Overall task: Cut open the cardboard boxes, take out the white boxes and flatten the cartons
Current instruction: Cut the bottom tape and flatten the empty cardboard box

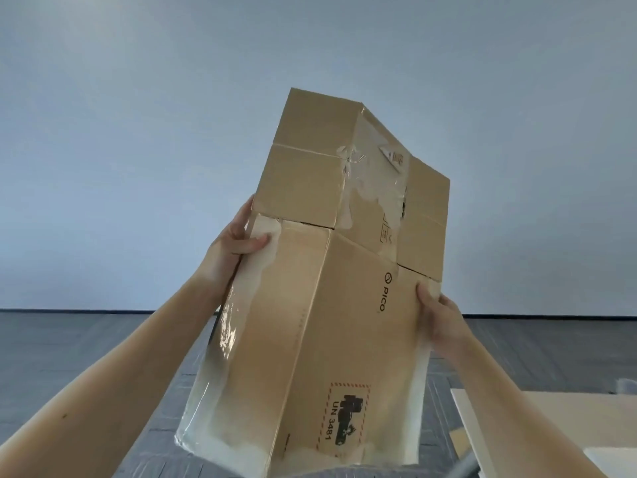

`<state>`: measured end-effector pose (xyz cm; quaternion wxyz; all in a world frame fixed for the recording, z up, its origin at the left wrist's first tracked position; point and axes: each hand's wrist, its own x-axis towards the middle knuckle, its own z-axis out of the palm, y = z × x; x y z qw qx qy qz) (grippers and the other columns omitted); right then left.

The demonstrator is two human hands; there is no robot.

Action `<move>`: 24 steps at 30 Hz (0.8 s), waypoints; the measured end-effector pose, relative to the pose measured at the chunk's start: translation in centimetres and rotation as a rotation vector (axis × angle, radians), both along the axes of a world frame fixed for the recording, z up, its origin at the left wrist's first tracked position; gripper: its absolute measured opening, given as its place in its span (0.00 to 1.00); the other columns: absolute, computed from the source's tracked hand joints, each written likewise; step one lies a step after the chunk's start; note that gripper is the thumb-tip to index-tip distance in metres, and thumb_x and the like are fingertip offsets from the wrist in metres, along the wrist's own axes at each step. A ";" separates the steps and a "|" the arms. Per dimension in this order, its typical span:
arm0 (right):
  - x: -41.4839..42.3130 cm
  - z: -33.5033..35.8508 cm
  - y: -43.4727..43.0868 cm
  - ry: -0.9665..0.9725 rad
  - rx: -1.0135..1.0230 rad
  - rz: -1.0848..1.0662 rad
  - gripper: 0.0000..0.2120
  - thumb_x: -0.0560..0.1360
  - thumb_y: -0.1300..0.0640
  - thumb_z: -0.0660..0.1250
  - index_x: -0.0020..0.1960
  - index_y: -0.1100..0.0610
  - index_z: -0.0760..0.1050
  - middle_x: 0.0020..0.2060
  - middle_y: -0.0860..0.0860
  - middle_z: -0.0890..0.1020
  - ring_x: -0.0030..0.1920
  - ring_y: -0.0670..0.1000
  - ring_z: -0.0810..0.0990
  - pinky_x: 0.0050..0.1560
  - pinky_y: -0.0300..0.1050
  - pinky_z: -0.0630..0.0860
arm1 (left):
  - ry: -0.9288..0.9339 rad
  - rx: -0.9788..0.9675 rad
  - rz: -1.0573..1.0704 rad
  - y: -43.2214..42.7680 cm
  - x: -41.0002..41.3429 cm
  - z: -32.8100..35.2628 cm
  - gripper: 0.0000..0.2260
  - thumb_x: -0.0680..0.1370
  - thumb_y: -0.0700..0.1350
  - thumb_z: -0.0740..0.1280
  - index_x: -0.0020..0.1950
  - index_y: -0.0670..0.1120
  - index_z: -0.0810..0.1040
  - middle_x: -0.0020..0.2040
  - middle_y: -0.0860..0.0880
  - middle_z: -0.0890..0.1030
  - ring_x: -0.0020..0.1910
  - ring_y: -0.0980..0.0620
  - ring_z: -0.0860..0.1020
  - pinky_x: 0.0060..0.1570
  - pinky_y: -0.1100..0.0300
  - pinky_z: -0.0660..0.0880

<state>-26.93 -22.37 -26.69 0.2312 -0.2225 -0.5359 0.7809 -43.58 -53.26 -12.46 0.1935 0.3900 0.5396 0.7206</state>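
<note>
A brown cardboard carton (pixel 331 305) printed with "PICO" and a "UN 3481" label is held up in the air, tilted, one corner edge facing me. Torn clear tape and white residue cover its sides. My left hand (pixel 238 239) grips the carton's left edge, thumb pressed on the taped face. My right hand (pixel 437 312) grips the right edge, thumb on the front face. The flaps at the upper end look folded shut. No white box is visible.
A pale blue wall fills the background above a dark grey plank floor (pixel 69 357). A light table surface (pixel 537 419) lies at the lower right, with a white sheet or box edge (pixel 613 460) at the corner.
</note>
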 end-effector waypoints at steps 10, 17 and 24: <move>-13.6 -3.6 9.2 -0.023 0.045 -0.025 0.27 0.66 0.42 0.79 0.58 0.56 0.81 0.56 0.53 0.85 0.59 0.57 0.81 0.65 0.60 0.74 | -0.036 -0.109 0.123 7.3 -13.7 -4.1 0.29 0.80 0.31 0.59 0.76 0.56 0.68 0.65 0.42 0.77 0.52 0.44 0.78 0.46 0.57 0.78; -22.4 -7.0 18.8 -0.137 -0.017 -0.098 0.23 0.66 0.48 0.79 0.57 0.55 0.82 0.53 0.52 0.85 0.57 0.56 0.83 0.64 0.60 0.75 | -0.099 -0.263 0.117 18.2 -24.8 -7.7 0.28 0.81 0.32 0.61 0.76 0.58 0.68 0.66 0.40 0.78 0.53 0.42 0.79 0.47 0.52 0.80; -30.4 -9.5 24.1 -0.299 0.050 -0.120 0.13 0.71 0.48 0.76 0.53 0.51 0.80 0.51 0.50 0.84 0.54 0.52 0.81 0.59 0.53 0.76 | -0.212 -0.417 0.169 23.2 -34.5 -13.3 0.29 0.82 0.32 0.61 0.76 0.60 0.67 0.55 0.46 0.81 0.41 0.50 0.80 0.37 0.57 0.78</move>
